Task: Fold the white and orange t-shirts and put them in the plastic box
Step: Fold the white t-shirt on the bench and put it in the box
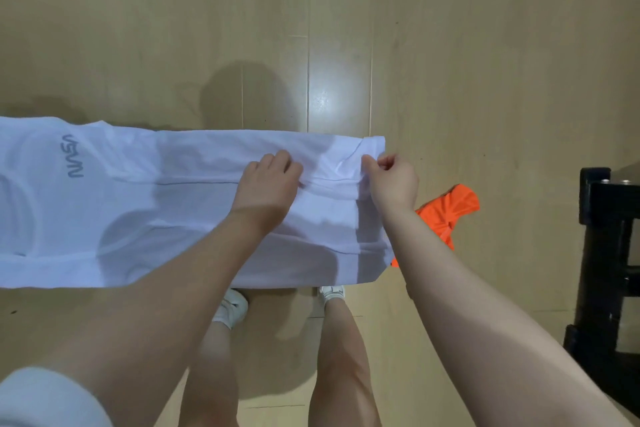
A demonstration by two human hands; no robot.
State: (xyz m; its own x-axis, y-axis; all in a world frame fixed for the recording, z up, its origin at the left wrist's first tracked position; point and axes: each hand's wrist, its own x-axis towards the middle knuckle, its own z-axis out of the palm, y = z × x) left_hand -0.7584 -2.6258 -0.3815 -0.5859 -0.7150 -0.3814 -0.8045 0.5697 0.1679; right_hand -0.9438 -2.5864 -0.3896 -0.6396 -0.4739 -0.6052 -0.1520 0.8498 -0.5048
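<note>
Both hands on the white t-shirt (138, 204) spread across the wooden floor (346, 28) — left hand (268, 184) clutching fabric mid-shirt, right hand (393, 178) pinching its right edge — orange t-shirt (446, 211) crumpled just right.

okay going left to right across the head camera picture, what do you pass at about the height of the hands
White t-shirt → left hand gripping it → right hand pinching the shirt's right edge → orange t-shirt on the floor → black furniture frame at the right edge.
</note>
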